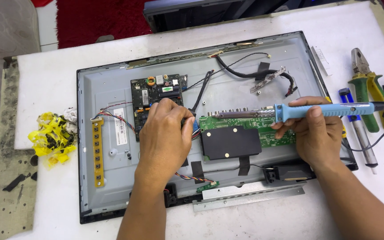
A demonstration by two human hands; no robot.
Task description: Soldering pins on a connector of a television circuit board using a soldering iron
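Right hand (318, 133) grips blue soldering iron (316, 110), tip over green board (245, 126). Left hand (167, 131) curled left of board, pinching at connector wires (194, 129); grip unclear.

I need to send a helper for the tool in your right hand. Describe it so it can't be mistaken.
Start at the opened flat screen lying on the white table. Above its green circuit board, the right hand holds the soldering iron. Unlike the green and yellow pliers nearby, it has a blue handle and a long metal tip.
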